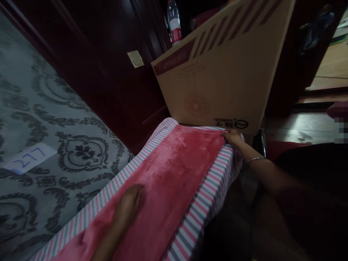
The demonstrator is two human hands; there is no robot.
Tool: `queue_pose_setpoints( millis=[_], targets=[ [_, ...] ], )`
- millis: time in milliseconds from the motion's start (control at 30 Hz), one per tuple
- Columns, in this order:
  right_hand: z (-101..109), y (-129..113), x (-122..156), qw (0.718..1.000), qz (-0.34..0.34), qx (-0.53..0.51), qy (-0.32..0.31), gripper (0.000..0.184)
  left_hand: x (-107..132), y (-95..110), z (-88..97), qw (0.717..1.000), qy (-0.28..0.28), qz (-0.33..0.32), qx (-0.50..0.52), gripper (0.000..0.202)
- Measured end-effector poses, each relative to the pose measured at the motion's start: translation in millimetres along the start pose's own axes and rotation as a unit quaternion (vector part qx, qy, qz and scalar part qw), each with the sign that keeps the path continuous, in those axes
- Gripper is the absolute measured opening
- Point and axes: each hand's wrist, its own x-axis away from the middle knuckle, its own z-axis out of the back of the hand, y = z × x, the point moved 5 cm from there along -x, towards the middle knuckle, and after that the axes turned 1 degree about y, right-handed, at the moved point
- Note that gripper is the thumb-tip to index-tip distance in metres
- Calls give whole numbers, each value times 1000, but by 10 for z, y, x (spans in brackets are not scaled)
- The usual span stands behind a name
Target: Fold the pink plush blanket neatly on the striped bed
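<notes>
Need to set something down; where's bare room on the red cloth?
Bare: the red cloth between the left hand and right hand, flanked by striped fabric. Crowded: the far corner, by the right hand and cardboard box, and the near end, beneath the left forearm.

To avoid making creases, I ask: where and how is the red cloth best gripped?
Probably pinched at the far-left corner, from above: the red cloth lies flat there, the cardboard box stands close beyond, and the right hand is at the far-right corner.
</notes>
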Motion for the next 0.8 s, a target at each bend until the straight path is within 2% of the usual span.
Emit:
queue_pose_setpoints(
  millis=[67, 133, 200, 267, 367, 600, 800],
  targets=[
    [28, 21, 4, 1000, -7, 10, 5, 16, -633, 29, -243, 998, -43, 33, -10, 38],
    [53, 33, 13, 1000, -12, 17, 6, 14, -1168, 101, -447, 995, -70, 57, -41, 38],
    [68, 40, 24, 1000, -14, 19, 5, 13, -1554, 148, -621, 987, -104, 98, -70, 38],
    [72, 47, 32, 1000, -14, 19, 3, 13, -1799, 165, -763, 978, -128, 137, -86, 40],
    [74, 60, 31, 1000, -13, 23, 8, 11, -1992, 147, -924, 972, -127, 171, -101, 46],
    [62, 123, 5, 999, -23, -24, 26, 15, -2152, -69, -1154, 961, -105, 228, -121, 44],
    [58, 205, -53, 996, 36, -47, 72, 23, -2282, -289, -1245, 957, -80, 251, -125, 41]
  ],
)
